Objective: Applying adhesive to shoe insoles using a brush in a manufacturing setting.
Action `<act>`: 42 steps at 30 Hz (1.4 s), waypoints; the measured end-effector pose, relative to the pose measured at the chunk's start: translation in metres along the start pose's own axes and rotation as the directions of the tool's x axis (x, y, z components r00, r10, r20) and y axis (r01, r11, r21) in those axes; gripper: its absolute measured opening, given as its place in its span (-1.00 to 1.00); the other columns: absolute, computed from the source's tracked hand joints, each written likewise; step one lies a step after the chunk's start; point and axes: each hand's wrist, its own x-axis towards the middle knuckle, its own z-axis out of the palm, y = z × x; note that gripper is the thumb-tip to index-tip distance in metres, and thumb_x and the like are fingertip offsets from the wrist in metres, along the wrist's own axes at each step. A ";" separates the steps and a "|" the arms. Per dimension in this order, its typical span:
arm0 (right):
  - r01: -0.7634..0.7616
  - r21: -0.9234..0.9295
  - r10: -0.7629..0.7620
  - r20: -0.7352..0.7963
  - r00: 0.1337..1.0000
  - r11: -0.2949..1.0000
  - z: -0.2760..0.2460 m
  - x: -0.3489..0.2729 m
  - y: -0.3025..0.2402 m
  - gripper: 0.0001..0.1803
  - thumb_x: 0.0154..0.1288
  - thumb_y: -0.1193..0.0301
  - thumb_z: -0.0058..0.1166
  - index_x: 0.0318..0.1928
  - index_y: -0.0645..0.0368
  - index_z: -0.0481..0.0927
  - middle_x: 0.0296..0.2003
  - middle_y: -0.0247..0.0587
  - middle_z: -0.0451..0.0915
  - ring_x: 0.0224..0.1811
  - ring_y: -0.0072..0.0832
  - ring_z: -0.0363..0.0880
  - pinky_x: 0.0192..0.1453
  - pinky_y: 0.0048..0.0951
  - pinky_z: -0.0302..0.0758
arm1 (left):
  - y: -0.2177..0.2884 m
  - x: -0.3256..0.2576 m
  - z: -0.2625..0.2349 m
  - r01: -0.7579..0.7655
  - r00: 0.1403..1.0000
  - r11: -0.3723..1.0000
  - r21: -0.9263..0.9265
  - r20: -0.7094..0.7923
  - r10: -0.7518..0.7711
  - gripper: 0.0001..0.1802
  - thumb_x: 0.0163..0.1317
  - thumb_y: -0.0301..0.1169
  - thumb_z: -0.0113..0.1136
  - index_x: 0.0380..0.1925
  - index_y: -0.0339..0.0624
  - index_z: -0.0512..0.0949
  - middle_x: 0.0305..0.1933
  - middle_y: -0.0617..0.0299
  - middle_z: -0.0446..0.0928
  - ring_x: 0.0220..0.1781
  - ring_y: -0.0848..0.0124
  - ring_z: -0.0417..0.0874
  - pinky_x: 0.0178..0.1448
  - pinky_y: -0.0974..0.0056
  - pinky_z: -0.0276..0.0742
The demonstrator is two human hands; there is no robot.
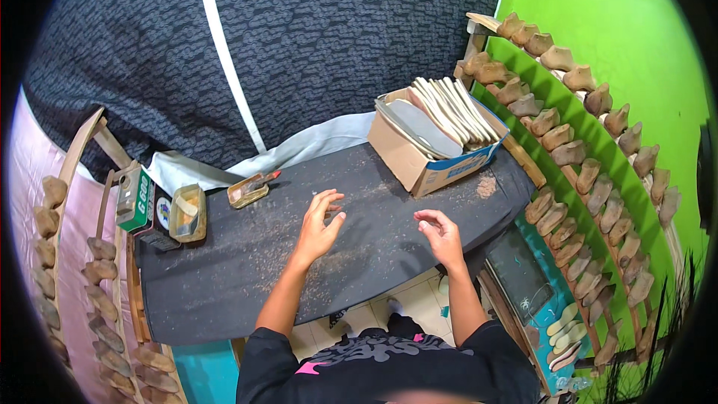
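Note:
Above the middle of a dark cloth-covered table (224,277) is my left hand (321,222), fingers apart and nothing in it. To its right, over the table's near edge, my right hand (440,236) is also bare, its fingers loosely curved with the thumb apart. Beyond the right hand stands a cardboard box (404,162) packed with upright shoe soles; a grey sole (419,129) leans at its left side. Crumbs and shavings are scattered on the cloth around my left hand.
A small tray (249,191) with a red-tipped tool, a cut-open container (187,213) and a green-and-white can (134,198) stand at the table's left. Racks of wooden shoe lasts (557,137) line both sides. Pale soles (566,333) lie on a teal surface at lower right.

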 end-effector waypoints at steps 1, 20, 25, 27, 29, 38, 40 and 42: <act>0.030 -0.031 -0.029 0.008 1.000 0.999 -0.002 0.009 -0.001 -0.77 0.23 0.51 0.09 -0.10 0.29 0.56 -0.12 -0.20 0.59 -0.09 -0.55 0.55 -0.10 -0.54 0.50 | -0.003 0.013 0.005 -0.012 1.000 1.000 -0.013 0.014 0.012 -0.59 0.13 -0.52 0.12 0.03 -0.20 0.44 0.21 0.04 0.32 -0.01 0.25 0.57 0.05 0.21 0.50; 0.488 -0.451 -0.488 0.125 0.864 0.748 -0.084 0.169 -0.022 -0.74 0.07 0.51 0.20 -0.19 0.31 0.55 -0.21 -0.05 0.57 -0.14 -0.18 0.55 -0.01 -0.36 0.46 | 0.015 0.158 0.132 -0.100 0.994 0.992 0.083 0.047 0.096 -0.56 0.14 -0.51 0.11 0.08 -0.18 0.41 0.29 0.01 0.23 0.05 0.26 0.53 0.08 0.20 0.52; 0.409 -0.554 -0.307 0.271 0.912 0.725 -0.086 0.191 -0.006 -0.61 0.09 0.30 0.23 -0.13 0.29 0.55 -0.18 0.01 0.58 -0.10 -0.12 0.53 0.03 -0.25 0.43 | 0.012 0.161 0.147 -0.073 0.997 0.996 0.051 -0.020 0.074 -0.50 0.11 -0.48 0.12 0.12 -0.15 0.38 0.29 -0.04 0.19 0.06 0.23 0.52 0.13 0.15 0.43; 0.395 -0.587 -0.294 0.264 0.919 0.707 -0.082 0.194 -0.005 -0.58 0.09 0.23 0.23 -0.13 0.28 0.55 -0.21 0.00 0.60 -0.12 -0.12 0.53 -0.01 -0.22 0.44 | 0.011 0.162 0.148 -0.067 0.997 0.996 0.059 -0.030 0.069 -0.49 0.11 -0.48 0.12 0.12 -0.14 0.38 0.29 -0.03 0.18 0.05 0.22 0.52 0.14 0.15 0.43; 0.368 -0.586 -0.263 0.260 0.929 0.722 -0.079 0.198 0.000 -0.58 0.08 0.22 0.24 -0.14 0.27 0.56 -0.23 -0.01 0.61 -0.15 -0.12 0.53 -0.05 -0.21 0.44 | 0.013 0.162 0.149 -0.065 0.997 0.995 0.069 -0.037 0.067 -0.49 0.11 -0.49 0.12 0.13 -0.14 0.37 0.29 -0.02 0.17 0.05 0.22 0.52 0.14 0.15 0.42; 0.225 -0.552 -0.193 0.117 0.974 0.803 -0.075 0.205 0.006 -0.56 0.04 0.24 0.27 -0.22 0.27 0.40 -0.35 -0.04 0.54 -0.25 -0.18 0.52 -0.15 -0.25 0.45 | 0.012 0.159 0.148 -0.033 0.998 0.998 0.055 -0.043 0.036 -0.53 0.11 -0.47 0.14 0.08 -0.14 0.41 0.28 0.01 0.22 0.05 0.26 0.53 0.10 0.18 0.45; 0.222 -0.505 -0.203 0.094 0.975 0.834 -0.079 0.206 0.006 -0.56 0.04 0.26 0.28 -0.24 0.26 0.37 -0.38 -0.07 0.51 -0.27 -0.24 0.51 -0.16 -0.29 0.45 | 0.013 0.160 0.148 -0.022 0.999 1.000 -0.018 -0.047 0.021 -0.55 0.13 -0.48 0.13 0.08 -0.16 0.41 0.28 0.03 0.22 0.05 0.28 0.53 0.09 0.20 0.46; 0.178 -0.298 -0.162 0.077 0.984 0.938 -0.083 0.204 0.007 -0.58 0.02 0.31 0.30 -0.26 0.25 0.36 -0.37 -0.12 0.47 -0.28 -0.33 0.48 -0.14 -0.34 0.43 | 0.014 0.161 0.150 -0.012 0.998 0.998 -0.061 -0.057 0.009 -0.56 0.15 -0.47 0.11 0.08 -0.19 0.40 0.24 0.04 0.27 0.05 0.30 0.54 0.08 0.22 0.46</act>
